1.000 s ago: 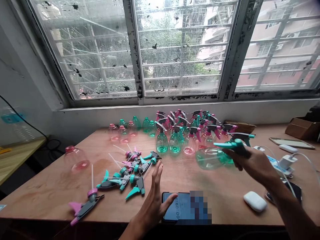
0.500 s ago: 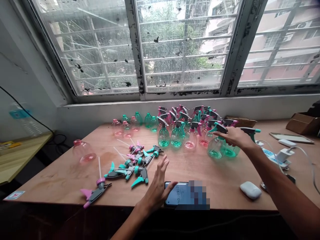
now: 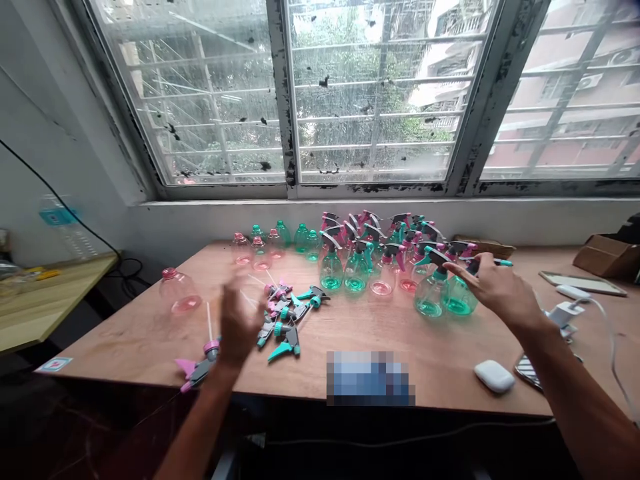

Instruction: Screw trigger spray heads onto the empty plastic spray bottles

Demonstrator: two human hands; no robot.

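Note:
My left hand (image 3: 241,320) is smeared by motion over the left side of the pile of loose sprayer heads (image 3: 285,313); its fingers cannot be made out. Beside its wrist lies a pink and grey sprayer head (image 3: 200,367) with a white tube. My right hand (image 3: 493,287) is at the front right of the spray bottles, fingers apart, partly covering a green spray bottle (image 3: 457,299) and a teal-tipped sprayer. Just left of it stands another green spray bottle (image 3: 429,297) with a grey and teal head. A pink bottle (image 3: 180,292) without a head stands at left.
Several headless bottles (image 3: 260,250) stand at the back, beside a cluster of spray bottles (image 3: 356,267). A blurred-out phone (image 3: 370,379) lies at the front edge. At right are a white case (image 3: 494,377), a charger with cable (image 3: 565,313) and a cardboard box (image 3: 603,257).
My left hand has moved left, from beside the phone to the sprayer heads. My right hand has drawn back to the right from the front green spray bottle's head. The view has shifted slightly.

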